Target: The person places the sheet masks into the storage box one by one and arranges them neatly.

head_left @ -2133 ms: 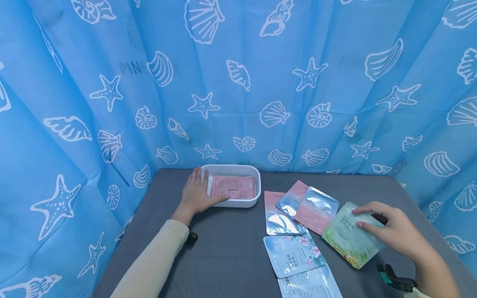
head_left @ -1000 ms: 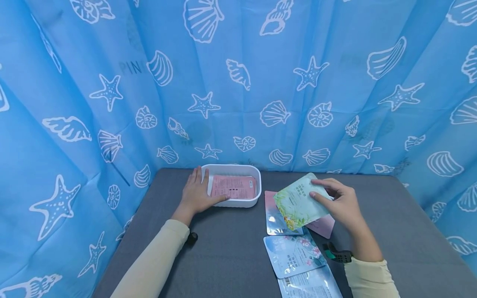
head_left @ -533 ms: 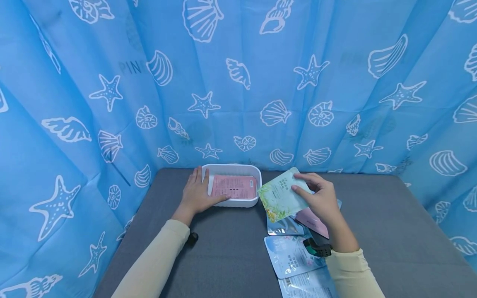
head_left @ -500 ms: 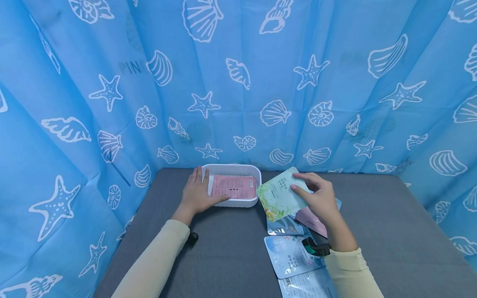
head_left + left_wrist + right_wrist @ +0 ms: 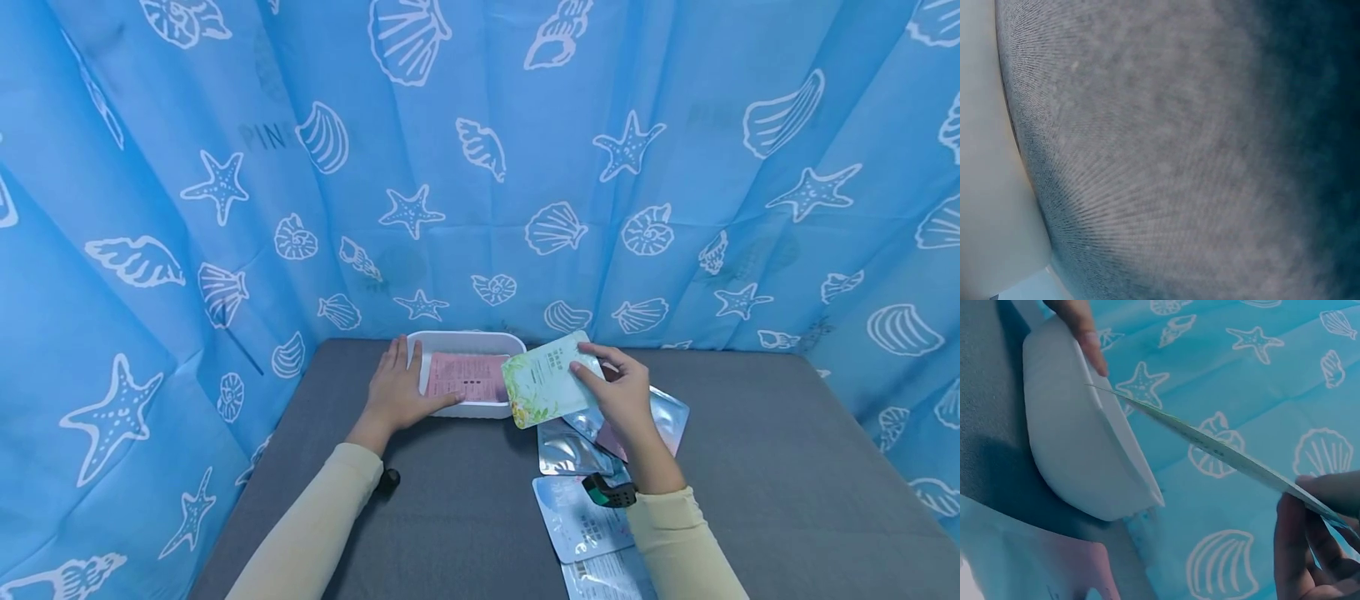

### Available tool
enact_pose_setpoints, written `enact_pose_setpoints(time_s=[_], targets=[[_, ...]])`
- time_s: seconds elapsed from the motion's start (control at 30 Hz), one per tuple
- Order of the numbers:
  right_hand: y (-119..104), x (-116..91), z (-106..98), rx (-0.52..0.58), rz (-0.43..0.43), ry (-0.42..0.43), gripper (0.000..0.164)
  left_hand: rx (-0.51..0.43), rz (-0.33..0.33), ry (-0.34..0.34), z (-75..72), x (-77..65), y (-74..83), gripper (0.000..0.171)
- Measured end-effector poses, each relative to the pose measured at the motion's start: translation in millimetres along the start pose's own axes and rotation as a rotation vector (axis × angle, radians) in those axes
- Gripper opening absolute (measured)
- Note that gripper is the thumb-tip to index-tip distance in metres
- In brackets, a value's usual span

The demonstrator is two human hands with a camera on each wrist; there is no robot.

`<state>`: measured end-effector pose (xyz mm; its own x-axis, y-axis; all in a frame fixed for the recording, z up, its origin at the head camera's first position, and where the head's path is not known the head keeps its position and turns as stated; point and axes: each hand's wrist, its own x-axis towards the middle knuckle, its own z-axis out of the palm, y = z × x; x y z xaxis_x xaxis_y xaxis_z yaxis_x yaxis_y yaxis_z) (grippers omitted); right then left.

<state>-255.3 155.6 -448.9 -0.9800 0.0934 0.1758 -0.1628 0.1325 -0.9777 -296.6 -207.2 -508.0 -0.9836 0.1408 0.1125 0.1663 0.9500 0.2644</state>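
Observation:
A pale green, flower-printed sheet-mask packet (image 5: 551, 379) is pinched at its right side between the thumb and fingers of my right hand (image 5: 622, 392). Its left edge overlaps the right end of a white plastic box (image 5: 468, 408); the right wrist view has the packet edge-on, above the rim. Inside the box lie pink packets (image 5: 467, 375). My left hand (image 5: 397, 387) rests on the box's left end, fingers extended along that side and thumb along the front rim. The left wrist view catches mostly blurred grey cloth (image 5: 1147, 125), with no fingers visible.
Pink and silver packets (image 5: 566, 450) lie overlapping right of the box, partly under my right hand. Nearer me are light blue packets (image 5: 581, 521). Grey cloth (image 5: 450, 517) covers the table. A blue shell-print curtain (image 5: 480, 167) hangs behind it.
My right hand has lifted the green packet from the table's right side and carried it left over the other packets to the box's right end. The left hand stays put.

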Motion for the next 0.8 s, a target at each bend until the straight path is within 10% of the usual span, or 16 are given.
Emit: enact_pose_setpoints(time_s=[0.8], targets=[[18,5,26,0.083,0.080,0.193,0.035,0.000,-0.005,0.000,-1.0,0.0,0.1,0.138]])
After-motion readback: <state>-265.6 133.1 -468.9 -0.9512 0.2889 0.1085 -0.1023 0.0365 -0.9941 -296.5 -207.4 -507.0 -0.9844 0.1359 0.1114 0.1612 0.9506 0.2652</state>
